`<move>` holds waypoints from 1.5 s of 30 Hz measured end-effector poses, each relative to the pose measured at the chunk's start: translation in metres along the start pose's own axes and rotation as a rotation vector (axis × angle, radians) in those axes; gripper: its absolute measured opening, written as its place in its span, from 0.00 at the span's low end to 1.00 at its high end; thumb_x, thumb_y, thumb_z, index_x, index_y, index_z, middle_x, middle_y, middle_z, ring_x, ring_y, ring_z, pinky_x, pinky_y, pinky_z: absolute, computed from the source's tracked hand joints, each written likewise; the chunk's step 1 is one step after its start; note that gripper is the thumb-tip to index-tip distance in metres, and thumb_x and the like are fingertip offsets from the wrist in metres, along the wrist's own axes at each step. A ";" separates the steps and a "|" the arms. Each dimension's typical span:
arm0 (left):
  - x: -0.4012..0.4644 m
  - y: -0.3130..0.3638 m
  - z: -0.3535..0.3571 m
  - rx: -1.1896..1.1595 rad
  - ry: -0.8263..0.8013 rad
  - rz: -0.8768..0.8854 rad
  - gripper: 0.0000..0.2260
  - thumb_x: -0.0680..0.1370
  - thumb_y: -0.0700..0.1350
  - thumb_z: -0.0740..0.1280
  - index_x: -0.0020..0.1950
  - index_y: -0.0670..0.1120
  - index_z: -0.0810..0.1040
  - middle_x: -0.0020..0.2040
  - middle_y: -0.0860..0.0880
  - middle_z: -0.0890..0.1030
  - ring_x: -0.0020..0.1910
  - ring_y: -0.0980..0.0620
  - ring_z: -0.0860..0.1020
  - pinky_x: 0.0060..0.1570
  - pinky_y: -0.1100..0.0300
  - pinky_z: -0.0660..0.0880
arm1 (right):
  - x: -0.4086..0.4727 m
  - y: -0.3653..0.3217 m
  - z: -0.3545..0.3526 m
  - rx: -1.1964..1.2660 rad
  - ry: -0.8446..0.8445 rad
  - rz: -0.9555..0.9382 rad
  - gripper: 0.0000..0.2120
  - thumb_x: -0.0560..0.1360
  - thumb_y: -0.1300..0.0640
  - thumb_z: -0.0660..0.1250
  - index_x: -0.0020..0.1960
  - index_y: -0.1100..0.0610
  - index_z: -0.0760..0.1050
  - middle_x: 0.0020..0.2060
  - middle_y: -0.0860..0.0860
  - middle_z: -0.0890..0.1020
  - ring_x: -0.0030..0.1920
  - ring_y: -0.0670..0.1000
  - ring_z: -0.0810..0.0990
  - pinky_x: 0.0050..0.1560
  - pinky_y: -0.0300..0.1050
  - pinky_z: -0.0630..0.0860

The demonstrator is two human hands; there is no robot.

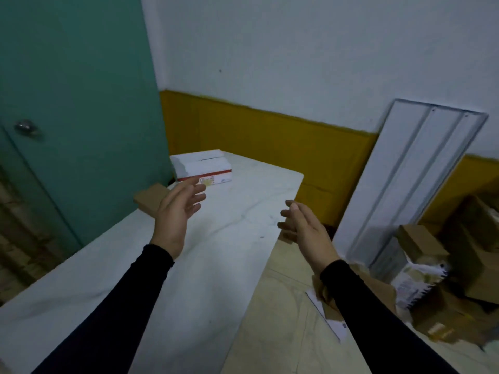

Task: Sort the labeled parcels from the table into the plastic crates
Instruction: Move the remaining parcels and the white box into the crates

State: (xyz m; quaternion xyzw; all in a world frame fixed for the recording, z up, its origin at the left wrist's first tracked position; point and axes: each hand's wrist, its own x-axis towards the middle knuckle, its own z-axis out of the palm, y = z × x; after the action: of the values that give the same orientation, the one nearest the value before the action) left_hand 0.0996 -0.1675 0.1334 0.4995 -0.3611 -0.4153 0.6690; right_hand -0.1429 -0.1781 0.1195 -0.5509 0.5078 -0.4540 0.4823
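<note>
White table [229,211] (both hands empty).

A white table [221,255] runs away toward the corner of the room, its top scuffed and marked with faint lines. At its far end sits a white box [201,166] with a red stripe along its lower edge, lying flat near the left edge. A brown cardboard parcel [149,199] rests on the left edge closer in, partly overhanging. Right of the table, the floor [272,327] carries a heap of cardboard boxes [432,268] and a loose white sheet of paper [330,319].
</note>
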 end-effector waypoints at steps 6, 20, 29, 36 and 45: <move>0.020 -0.004 0.019 0.094 0.246 0.042 0.11 0.83 0.45 0.59 0.61 0.48 0.78 0.57 0.47 0.82 0.55 0.50 0.80 0.49 0.63 0.76 | 0.095 -0.007 -0.003 -0.006 -0.243 0.028 0.18 0.83 0.44 0.55 0.68 0.50 0.72 0.59 0.48 0.78 0.57 0.49 0.81 0.60 0.48 0.78; 0.151 -0.068 -0.061 0.224 0.565 -0.126 0.09 0.83 0.48 0.58 0.59 0.50 0.76 0.53 0.50 0.80 0.53 0.50 0.79 0.58 0.52 0.74 | 0.266 0.029 0.139 -0.276 -0.565 -0.003 0.12 0.83 0.46 0.56 0.59 0.49 0.73 0.57 0.49 0.78 0.54 0.48 0.80 0.57 0.46 0.78; 0.237 -0.136 -0.093 0.437 0.619 -0.393 0.18 0.82 0.50 0.58 0.69 0.45 0.72 0.68 0.46 0.74 0.65 0.44 0.74 0.69 0.47 0.67 | 0.369 0.086 0.224 -0.562 -0.778 0.031 0.21 0.83 0.45 0.56 0.68 0.56 0.72 0.65 0.55 0.77 0.64 0.56 0.76 0.69 0.51 0.69; 0.292 -0.190 -0.088 0.386 0.722 -0.642 0.22 0.83 0.47 0.58 0.76 0.44 0.64 0.76 0.45 0.65 0.72 0.44 0.67 0.71 0.54 0.64 | 0.449 0.147 0.279 -0.646 -1.029 0.134 0.27 0.83 0.44 0.53 0.78 0.54 0.60 0.77 0.53 0.62 0.76 0.53 0.62 0.68 0.42 0.59; 0.319 -0.219 -0.070 0.191 0.805 -0.702 0.24 0.84 0.54 0.54 0.79 0.49 0.56 0.77 0.50 0.62 0.76 0.49 0.61 0.71 0.57 0.58 | 0.467 0.193 0.311 -0.573 -1.326 0.255 0.28 0.84 0.46 0.53 0.81 0.49 0.49 0.78 0.46 0.59 0.77 0.50 0.59 0.71 0.42 0.57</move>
State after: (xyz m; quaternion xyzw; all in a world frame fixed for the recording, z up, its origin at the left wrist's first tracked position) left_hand 0.2454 -0.4679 -0.0733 0.7684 0.0759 -0.3549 0.5271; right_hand 0.1749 -0.6252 -0.1055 -0.7510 0.2683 0.1847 0.5744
